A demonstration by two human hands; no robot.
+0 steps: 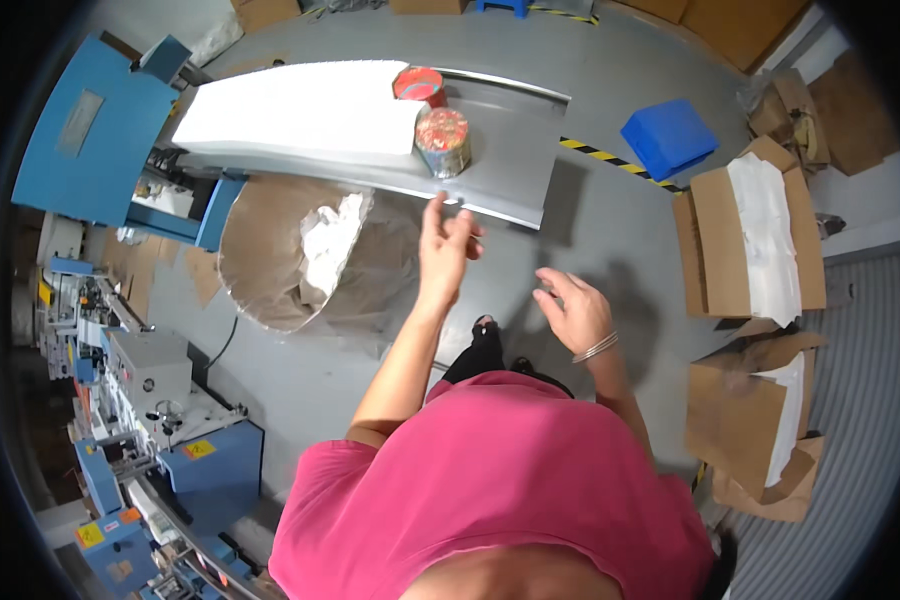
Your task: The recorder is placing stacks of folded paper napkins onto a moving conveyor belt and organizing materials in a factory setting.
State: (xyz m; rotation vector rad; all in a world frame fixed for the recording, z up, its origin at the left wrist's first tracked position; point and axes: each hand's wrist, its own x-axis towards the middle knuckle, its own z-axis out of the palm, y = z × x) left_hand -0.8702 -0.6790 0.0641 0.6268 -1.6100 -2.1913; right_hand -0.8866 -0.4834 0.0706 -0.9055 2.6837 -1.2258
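My left hand (443, 243) is raised with fingers apart and holds nothing, just short of the front edge of a metal table (510, 140). A patterned round tin (443, 142) stands on that table right above it, and a second red tin (420, 86) sits behind. My right hand (573, 308), with thin bracelets on the wrist, hangs lower and to the right, fingers loosely curled and empty. A stack of white sheets (300, 110) covers the left part of the table, touching the tins.
A large bag (300, 255) with white scraps gapes under the table's left end. Blue machinery (95, 130) lines the left side. Open cardboard boxes (755, 235) with white sheets stand at the right, more boxes (760, 420) below, a blue crate (669, 135) behind.
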